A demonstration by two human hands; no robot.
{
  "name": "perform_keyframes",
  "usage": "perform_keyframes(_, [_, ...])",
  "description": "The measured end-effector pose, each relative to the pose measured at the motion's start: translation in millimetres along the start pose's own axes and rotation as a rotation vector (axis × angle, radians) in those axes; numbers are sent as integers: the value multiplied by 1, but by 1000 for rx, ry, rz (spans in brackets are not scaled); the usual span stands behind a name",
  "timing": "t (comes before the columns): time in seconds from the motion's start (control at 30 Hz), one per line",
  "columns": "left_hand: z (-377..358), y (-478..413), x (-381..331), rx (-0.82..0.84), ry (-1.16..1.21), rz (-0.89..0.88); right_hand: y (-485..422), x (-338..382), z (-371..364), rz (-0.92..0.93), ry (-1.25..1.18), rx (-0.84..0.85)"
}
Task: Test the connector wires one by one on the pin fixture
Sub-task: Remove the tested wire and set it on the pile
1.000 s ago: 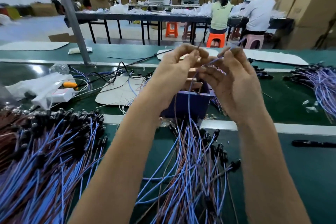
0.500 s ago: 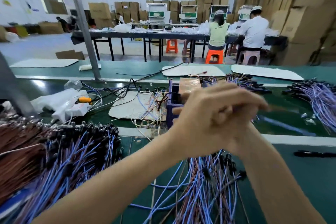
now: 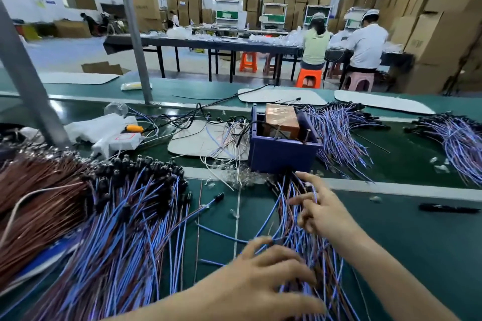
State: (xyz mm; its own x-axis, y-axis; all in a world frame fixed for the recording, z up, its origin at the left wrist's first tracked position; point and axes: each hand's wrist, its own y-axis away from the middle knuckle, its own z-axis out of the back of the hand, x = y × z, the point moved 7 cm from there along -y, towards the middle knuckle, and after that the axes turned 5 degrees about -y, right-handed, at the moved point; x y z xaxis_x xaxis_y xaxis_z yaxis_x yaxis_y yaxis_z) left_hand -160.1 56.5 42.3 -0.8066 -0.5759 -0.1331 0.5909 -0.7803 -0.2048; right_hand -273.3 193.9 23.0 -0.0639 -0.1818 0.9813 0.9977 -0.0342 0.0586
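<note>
Item 1. Heap of brown and blue connector wires with black plug ends (image 3: 109,216): lies on the green desk (image 3: 417,255), at 9 o'clock from the hands. Untouched.

Item 2. Left hand (image 3: 266,276): fingers spread and lightly bent, palm down, pressing the near end of the loose central wire bundle (image 3: 294,240). It grips nothing.

Item 3. Dark blue plastic box (image 3: 279,156) holding the copper-coloured block pin fixture (image 3: 281,120): at 12 o'clock from the hands, with no wire held to it.

Item 4. Right hand (image 3: 322,214): index finger and thumb extended toward the bundle's plug ends, remaining fingers loosely curled. No wire is plainly pinched.

Item 5. Fanned blue-violet wire pile (image 3: 336,135): at 3 o'clock from the box.

Change noted: a second ago both hands were raised at the fixture with a wire between them; both have since dropped to the bundle. Judgement: one test appears finished, and the next wire is being singled out.
</note>
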Motion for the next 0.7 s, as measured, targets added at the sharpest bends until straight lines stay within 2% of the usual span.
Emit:
perform_keyframes(0.07, [11,9,25,-28,66,34,0,-6,7,120,214,-99])
perform_keyframes(0.1, [22,14,43,-138,-27,99,1,-6,9,192,318,-133])
perform_keyframes(0.13, [26,15,65,-131,-132,220,0,-4,10,250,387,-145])
perform_keyframes(0.2, [17,23,120,30,-216,550,-2,-4,5,321,464,-127])
perform_keyframes(0.23, [12,26,138,108,-229,658,-3,-4,2,337,489,-131])
perform_keyframes(0.33, [-7,35,172,251,-227,819,-4,-11,-3,322,539,-171])
perform_keyframes(0.47, [-6,34,176,216,-254,860,8,-17,-1,270,629,-268])
perform_keyframes(0.53, [2,28,173,123,-196,852,17,-4,-5,371,584,-278])
perform_keyframes(0.6, [16,13,161,-5,-121,802,28,17,-20,536,467,-181])
perform_keyframes(0.7, [35,-15,131,-162,5,637,39,34,-58,644,359,54])
